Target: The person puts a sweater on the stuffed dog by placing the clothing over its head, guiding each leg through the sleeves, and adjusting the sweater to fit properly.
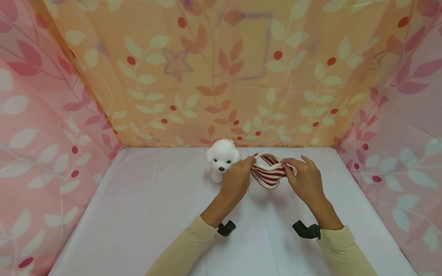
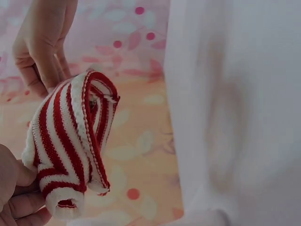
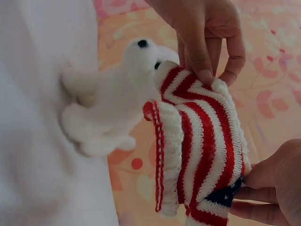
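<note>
A small knitted sweater (image 1: pixel 268 174) with red and white stripes is held up above the table between both hands. My left hand (image 1: pixel 236 180) pinches one side of its edge near a short sleeve, whose white cuff (image 2: pixel 66 202) shows in the left wrist view. On the opposite side my right hand (image 1: pixel 306 180) pinches the edge, close to a navy patch (image 3: pixel 223 194) with white specks. The sweater's opening gapes between the hands. A white plush dog (image 1: pixel 222 157) stands just left of it, partly hidden behind my left hand in the head view.
A white cloth covers the table (image 1: pixel 145 207). Floral fabric walls stand at the back (image 1: pixel 214 76) and on both sides. Black wrist mounts (image 1: pixel 307 230) stick out inward from both wrists above the table.
</note>
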### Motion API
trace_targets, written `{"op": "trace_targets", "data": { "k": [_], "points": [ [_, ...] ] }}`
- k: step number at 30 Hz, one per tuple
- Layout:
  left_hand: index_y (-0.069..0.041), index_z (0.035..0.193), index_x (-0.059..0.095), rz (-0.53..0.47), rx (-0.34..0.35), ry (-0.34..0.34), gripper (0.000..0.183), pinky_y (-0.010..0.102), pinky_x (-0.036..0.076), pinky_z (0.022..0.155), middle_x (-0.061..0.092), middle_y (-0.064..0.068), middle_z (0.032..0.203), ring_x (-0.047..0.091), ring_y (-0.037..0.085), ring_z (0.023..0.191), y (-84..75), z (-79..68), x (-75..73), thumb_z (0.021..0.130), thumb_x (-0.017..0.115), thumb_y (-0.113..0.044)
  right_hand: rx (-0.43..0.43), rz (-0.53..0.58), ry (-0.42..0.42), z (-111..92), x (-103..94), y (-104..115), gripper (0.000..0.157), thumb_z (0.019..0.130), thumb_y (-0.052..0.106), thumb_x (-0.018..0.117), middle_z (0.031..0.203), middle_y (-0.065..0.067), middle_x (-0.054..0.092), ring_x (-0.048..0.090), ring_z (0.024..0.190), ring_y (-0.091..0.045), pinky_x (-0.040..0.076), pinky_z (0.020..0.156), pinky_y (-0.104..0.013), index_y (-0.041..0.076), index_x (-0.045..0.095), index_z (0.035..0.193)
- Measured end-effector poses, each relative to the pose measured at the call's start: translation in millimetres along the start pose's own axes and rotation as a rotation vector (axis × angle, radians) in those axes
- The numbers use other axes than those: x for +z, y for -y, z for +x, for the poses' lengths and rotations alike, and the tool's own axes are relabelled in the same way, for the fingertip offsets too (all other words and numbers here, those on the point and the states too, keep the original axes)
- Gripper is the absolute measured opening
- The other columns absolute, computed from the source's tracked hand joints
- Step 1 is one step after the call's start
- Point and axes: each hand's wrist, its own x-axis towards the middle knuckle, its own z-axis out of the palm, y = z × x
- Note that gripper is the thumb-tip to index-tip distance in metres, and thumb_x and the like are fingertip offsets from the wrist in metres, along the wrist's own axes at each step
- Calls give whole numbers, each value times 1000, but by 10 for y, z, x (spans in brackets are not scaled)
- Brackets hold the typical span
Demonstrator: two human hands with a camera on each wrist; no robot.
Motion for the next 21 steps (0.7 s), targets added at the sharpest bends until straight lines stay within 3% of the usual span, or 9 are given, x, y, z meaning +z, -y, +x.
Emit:
{"op": "trace_targets", "data": {
  "k": [6,14,16,21],
  "points": [
    [-9,107,68,-3,-2,-87,16,25,56,62,74,5,88,70,16,75,92,48,-245,94,69,0,-52,23,-21,125,-29,200,15,83,-2,80,87,-17,76,69,73,-37,44,104,-60,-3,77,98],
    [-10,105,71,114,-22,-184,9,30,58,59,77,4,97,72,19,72,316,119,-488,98,66,-8,-135,70,-68,397,28,421,16,83,-4,79,89,-16,75,71,84,-35,50,97,-55,-3,76,98],
    [-10,104,71,140,-22,-205,9,30,55,54,77,4,96,70,19,67,372,125,-545,99,65,-7,-164,67,-71,457,50,475,17,83,-4,80,89,-16,76,72,79,-33,46,104,-55,-4,76,99],
    [-11,103,70,197,-23,-253,7,30,46,45,74,4,83,57,16,52,507,191,-672,100,64,-9,-209,79,-92,608,130,575,17,83,-4,79,93,-16,76,74,83,-31,46,104,-54,-4,76,100]
  ]
}}
